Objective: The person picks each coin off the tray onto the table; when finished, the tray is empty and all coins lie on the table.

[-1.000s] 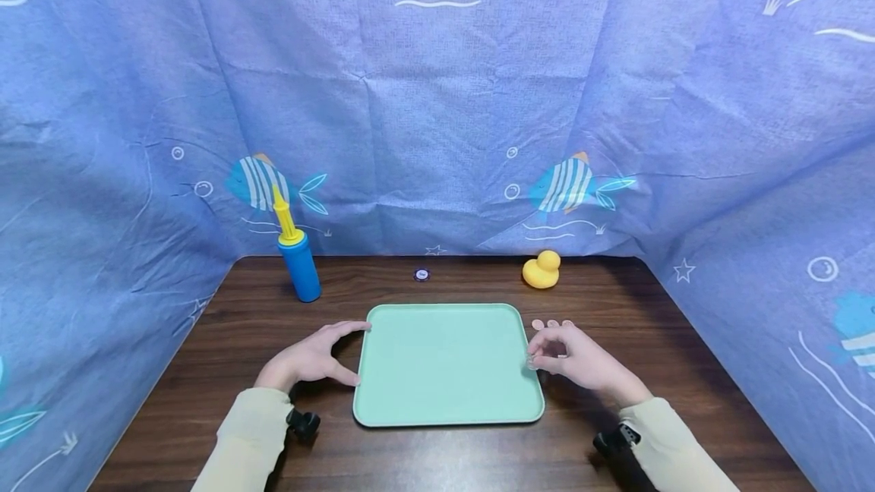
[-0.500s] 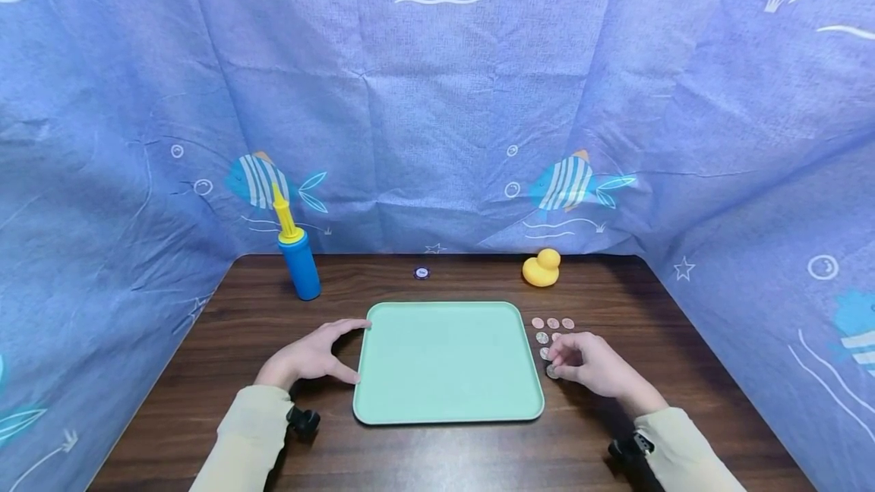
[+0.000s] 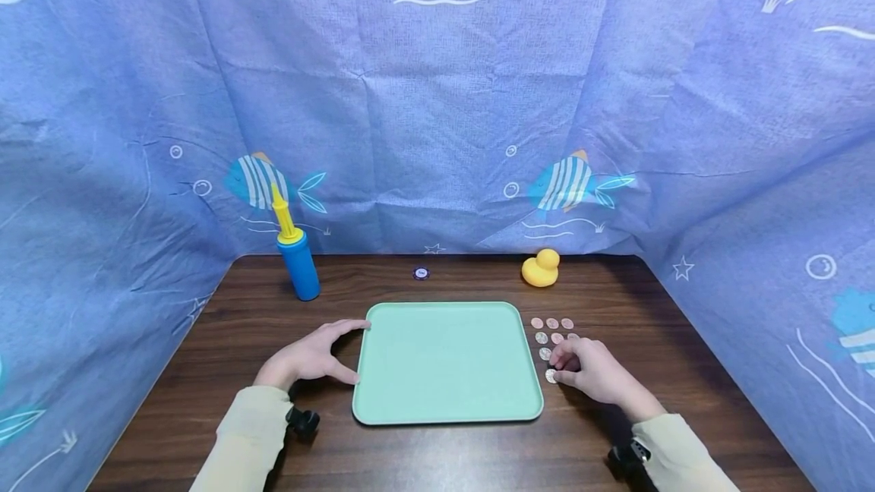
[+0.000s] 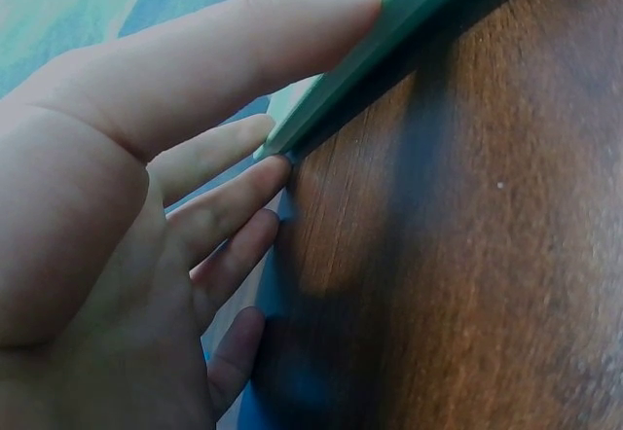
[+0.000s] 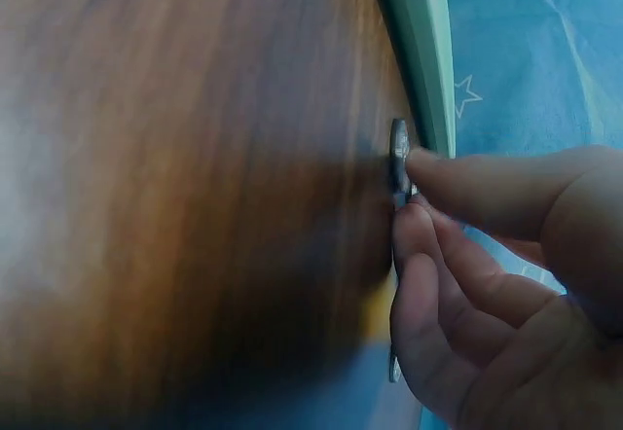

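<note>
At the left rim of the mint-green tray (image 3: 447, 363), my left hand (image 3: 314, 355) is spread, its thumb and index fingertips at the edge. In the left wrist view, the thumb (image 4: 282, 36) touches the tray's rim. My right hand (image 3: 595, 374) is low over the table by the tray's right side, its thumb tip on a silvery coin (image 3: 551, 376). Edge-on in the right wrist view, this coin (image 5: 398, 153) lies under the thumb, with bent fingers beside it. Several other coins, pinkish (image 3: 552, 323) and silvery (image 3: 541, 338), lie in rows beyond; the hand partly covers some.
A yellow rubber duck (image 3: 540, 269) sits at the back right. A blue and yellow hand pump (image 3: 298, 264) stands at the back left. Between them is a dark poker chip (image 3: 421, 273). A blue fish-print cloth (image 3: 437, 112) hangs behind the wooden table (image 3: 444, 462).
From the tray's right rim, my right hand has moved right with the silvery coin, set it down and loosened its fingers. More coins show now. The left hand has stayed still.
</note>
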Available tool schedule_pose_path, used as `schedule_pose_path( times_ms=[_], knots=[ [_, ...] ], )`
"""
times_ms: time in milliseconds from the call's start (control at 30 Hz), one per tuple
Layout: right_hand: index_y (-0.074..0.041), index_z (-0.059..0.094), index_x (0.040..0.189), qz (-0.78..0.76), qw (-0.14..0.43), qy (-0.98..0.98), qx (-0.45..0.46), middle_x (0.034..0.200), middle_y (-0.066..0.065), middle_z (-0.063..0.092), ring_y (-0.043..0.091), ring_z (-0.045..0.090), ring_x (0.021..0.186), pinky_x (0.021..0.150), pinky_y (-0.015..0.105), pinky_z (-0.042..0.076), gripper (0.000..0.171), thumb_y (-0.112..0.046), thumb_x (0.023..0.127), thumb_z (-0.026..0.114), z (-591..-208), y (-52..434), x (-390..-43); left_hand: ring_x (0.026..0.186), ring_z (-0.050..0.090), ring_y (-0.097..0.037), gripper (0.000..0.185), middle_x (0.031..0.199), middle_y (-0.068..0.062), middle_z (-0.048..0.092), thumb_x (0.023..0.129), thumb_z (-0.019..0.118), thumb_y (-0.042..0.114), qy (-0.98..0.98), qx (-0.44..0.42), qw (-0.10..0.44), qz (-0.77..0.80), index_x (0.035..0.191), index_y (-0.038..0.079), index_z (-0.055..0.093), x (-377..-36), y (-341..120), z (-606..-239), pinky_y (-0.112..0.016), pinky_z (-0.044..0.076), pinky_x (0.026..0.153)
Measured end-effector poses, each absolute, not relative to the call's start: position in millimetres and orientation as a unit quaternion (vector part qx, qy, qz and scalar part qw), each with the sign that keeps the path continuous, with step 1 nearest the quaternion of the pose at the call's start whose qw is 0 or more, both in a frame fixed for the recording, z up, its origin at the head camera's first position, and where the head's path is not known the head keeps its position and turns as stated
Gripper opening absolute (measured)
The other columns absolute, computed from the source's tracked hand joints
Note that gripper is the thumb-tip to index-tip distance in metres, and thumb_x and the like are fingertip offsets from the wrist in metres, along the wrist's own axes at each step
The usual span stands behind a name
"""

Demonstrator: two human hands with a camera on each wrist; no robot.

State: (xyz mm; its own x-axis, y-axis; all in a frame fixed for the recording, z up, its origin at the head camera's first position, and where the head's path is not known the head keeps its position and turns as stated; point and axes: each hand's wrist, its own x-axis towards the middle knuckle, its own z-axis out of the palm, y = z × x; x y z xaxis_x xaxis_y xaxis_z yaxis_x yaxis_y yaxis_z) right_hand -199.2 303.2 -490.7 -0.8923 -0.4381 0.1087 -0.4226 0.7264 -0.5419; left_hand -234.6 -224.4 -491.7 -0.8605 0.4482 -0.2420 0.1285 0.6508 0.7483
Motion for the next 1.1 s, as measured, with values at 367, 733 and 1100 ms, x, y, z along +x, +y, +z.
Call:
schedule_pose_path(
  times_ms=[367,733,1100],
  knots=[
    [-0.015,0.074,0.088,-0.271,0.001,0.937,-0.222,0.075,-0.015,0.066,-0.002,0.059,0.065,0.067,0.027,0.051,0.014,-0.013,0.084,0.088,-494.1,300.7,-197.4,0.155,0.023,-0.046,0.097,0.168,-0.017,0.032,0.077,0.095,0.033,0.884,0.172,0.202,0.384,0.160,0.023,0.046,-234.0,-224.2,-491.5,-0.072,0.030,0.116],
    [-0.016,0.073,0.088,-0.263,0.021,0.942,-0.209,0.077,-0.013,0.065,-0.003,0.059,0.065,0.065,0.025,0.051,0.015,-0.013,0.084,0.088,-495.1,302.0,-201.2,0.155,0.022,-0.046,0.097,0.168,-0.017,0.032,0.077,0.095,0.034,0.882,0.173,0.204,0.388,0.160,0.022,0.046,-234.4,-223.1,-491.0,-0.072,0.030,0.115],
    [-0.016,0.073,0.090,-0.272,0.004,0.938,-0.213,0.079,-0.012,0.066,-0.002,0.058,0.068,0.065,0.025,0.051,0.015,-0.019,0.086,0.087,-490.6,303.1,-201.3,0.155,0.021,-0.047,0.097,0.169,-0.018,0.031,0.078,0.095,0.034,0.883,0.176,0.203,0.384,0.160,0.022,0.045,-234.1,-224.0,-492.3,-0.073,0.029,0.115]
  ],
)
